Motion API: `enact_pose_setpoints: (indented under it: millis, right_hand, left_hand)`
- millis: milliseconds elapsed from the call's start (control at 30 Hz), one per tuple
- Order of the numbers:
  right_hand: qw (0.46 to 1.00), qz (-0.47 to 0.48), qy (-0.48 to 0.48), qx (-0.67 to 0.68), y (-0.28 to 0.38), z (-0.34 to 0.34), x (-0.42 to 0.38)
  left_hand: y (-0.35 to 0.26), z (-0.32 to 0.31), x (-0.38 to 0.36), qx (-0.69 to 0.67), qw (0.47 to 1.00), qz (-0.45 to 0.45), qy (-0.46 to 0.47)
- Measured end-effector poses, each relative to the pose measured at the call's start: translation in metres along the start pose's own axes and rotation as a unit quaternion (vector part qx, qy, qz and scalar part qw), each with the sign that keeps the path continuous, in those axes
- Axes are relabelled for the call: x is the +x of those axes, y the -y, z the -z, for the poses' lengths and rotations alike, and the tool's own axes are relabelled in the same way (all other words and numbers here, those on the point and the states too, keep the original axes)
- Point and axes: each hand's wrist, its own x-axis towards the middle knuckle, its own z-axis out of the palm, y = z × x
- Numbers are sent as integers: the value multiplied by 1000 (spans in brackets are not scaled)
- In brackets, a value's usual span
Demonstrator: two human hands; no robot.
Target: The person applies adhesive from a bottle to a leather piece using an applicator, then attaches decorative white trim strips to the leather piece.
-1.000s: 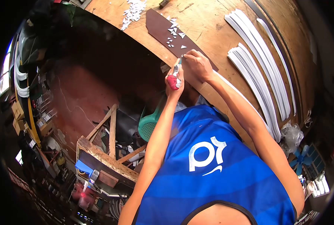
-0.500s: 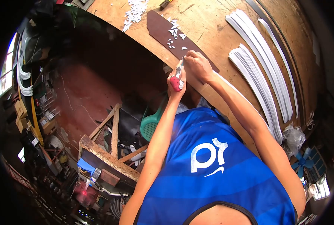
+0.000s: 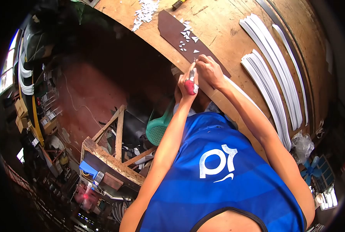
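My left hand is closed around a small tool with a red handle and a greyish front part; its exact kind is hard to make out. Right beside it, my right hand has its fingers pinched at the end of a long white strip, which runs back under my right forearm. Both hands meet over the edge of a dark brown board. Small white triangular offcuts lie on that board just beyond my fingers. The fingertips hide the strip's end.
Stacked white strips lie on the wooden table to the right, with more strips behind. A pile of white scraps sits at the far edge. A green plastic stool and a wooden frame stand at left below.
The view has shifted slightly, so the table's things appear a little farther right. My left hand has turned a little at the strip's end, still beside the right one.
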Motion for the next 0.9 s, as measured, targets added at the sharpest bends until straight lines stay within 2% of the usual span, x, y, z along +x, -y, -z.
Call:
enact_pose_setpoints:
  millis: [67, 167, 200, 333, 433, 500, 567, 633, 800, 900]
  right_hand:
    - [1000, 6, -2, 4, 0, -3, -2]
    - [1000, -2, -6, 9, 3, 0, -1]
    - [1000, 0, -11, 6, 4, 0, 1]
    - [1000, -19, -3, 6, 6, 0, -1]
    - [1000, -28, -7, -2, 6, -2, -2]
    - [999, -31, -13, -9, 8, -3, -2]
    - [999, -42, -19, -11, 12, -1, -2]
    - [999, -50, -9, -15, 17, 4, -1]
    - [997, -70, -28, -33, 25, 2, 0]
    - [994, -94, -44, -29, 29, -1, 1]
  left_hand:
    - [5, -1, 2, 0, 1000, -20, -8]
    - [4, 4, -2, -19, 1000, -1, 0]
    - [-1, 8, -5, -12, 998, 58, 28]
    - [18, 2, -8, -44, 999, 25, 10]
    - [35, 5, -10, -125, 989, 52, 54]
    - [43, 12, -12, 10, 991, -131, 38]
    - [43, 17, -8, 8, 988, -152, 19]
    - [44, 22, 1, -138, 987, -1, 88]
    - [67, 37, 33, -181, 975, -48, 116]
    - [74, 44, 47, -277, 928, 29, 248]
